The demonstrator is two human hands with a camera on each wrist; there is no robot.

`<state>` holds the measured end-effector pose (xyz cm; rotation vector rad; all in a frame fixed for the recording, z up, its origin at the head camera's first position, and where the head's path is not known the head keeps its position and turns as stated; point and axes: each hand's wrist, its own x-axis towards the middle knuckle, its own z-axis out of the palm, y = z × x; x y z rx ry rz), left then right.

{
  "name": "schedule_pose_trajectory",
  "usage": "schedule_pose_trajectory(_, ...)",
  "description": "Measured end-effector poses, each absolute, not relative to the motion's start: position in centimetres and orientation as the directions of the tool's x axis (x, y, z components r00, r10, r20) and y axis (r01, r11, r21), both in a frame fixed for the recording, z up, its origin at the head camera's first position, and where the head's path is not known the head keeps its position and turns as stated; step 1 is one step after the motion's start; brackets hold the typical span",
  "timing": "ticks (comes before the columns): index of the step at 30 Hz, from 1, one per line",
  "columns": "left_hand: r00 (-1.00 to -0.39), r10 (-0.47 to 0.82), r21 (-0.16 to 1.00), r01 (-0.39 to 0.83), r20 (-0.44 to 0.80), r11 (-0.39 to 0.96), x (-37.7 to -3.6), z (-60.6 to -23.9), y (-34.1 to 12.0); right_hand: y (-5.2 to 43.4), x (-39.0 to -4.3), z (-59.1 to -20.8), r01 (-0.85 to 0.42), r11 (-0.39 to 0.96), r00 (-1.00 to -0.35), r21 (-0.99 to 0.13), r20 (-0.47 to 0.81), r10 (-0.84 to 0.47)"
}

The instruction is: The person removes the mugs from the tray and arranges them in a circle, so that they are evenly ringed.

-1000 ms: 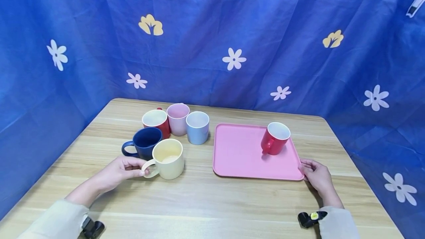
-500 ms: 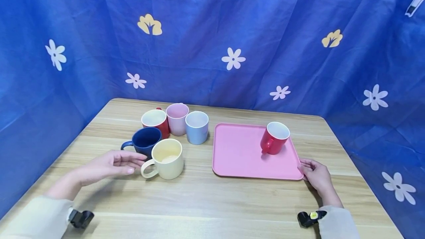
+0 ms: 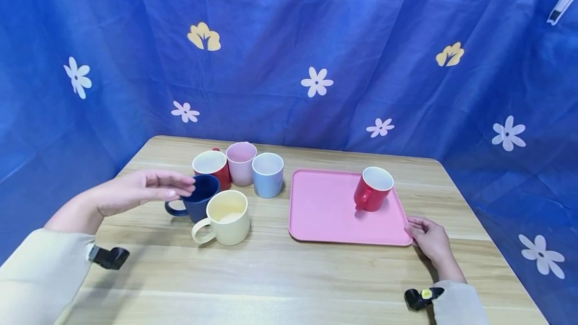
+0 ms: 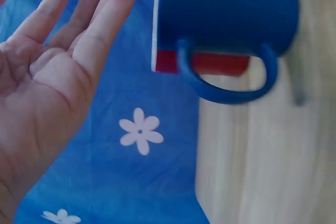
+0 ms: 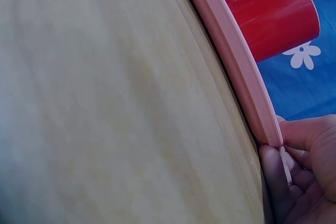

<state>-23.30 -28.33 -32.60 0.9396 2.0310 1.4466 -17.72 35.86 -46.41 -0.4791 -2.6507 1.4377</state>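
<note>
My left hand (image 3: 135, 192) is raised beside the navy mug (image 3: 200, 210), its fingertips overlapping the rim in the head view. In the left wrist view the fingers are extended and hold nothing, apart from the navy mug (image 4: 226, 14). A cream mug (image 3: 234, 227) stands just in front of the navy one, handle to the left. My right hand (image 3: 431, 239) pinches the near right corner of the pink tray (image 3: 322, 209); the right wrist view shows thumb and fingers at the tray rim (image 5: 236, 51). A red mug (image 3: 370, 199) stands on the tray's right side.
Behind the navy mug are another red mug (image 3: 222, 173), a pale pink mug (image 3: 241, 170) and a light blue mug (image 3: 268, 182), close together. All stand on a wooden table (image 3: 271, 280). A blue flowered cloth (image 3: 271, 54) hangs around the back and sides.
My left hand has let go of the cream mug's handle, drawn back left, then risen toward the navy mug. My right hand stays at the tray corner.
</note>
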Motion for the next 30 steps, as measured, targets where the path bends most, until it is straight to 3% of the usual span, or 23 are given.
schedule_pose_trajectory(6,-0.744,0.668,0.943,0.239,0.024,0.232,-24.5,-30.9,-26.3,35.8,-17.6,-46.3,0.236,0.506,-0.947,-0.830,-0.080,0.312)
schedule_pose_trajectory(13,-0.822,0.570,0.906,0.242,0.001,0.348,-25.6,-29.3,-22.5,35.7,-17.6,-46.2,0.242,0.501,-0.946,-0.831,-0.087,0.313)
schedule_pose_trajectory(17,-0.823,0.568,0.903,0.245,0.001,0.354,-26.2,-28.7,-20.0,35.7,-17.7,-46.3,0.244,0.500,-0.945,-0.831,-0.087,0.316)
schedule_pose_trajectory(30,-0.762,0.645,0.954,0.230,0.055,0.191,-26.8,-28.8,-10.5,35.7,-17.6,-46.2,0.239,0.500,-0.945,-0.833,-0.081,0.316)
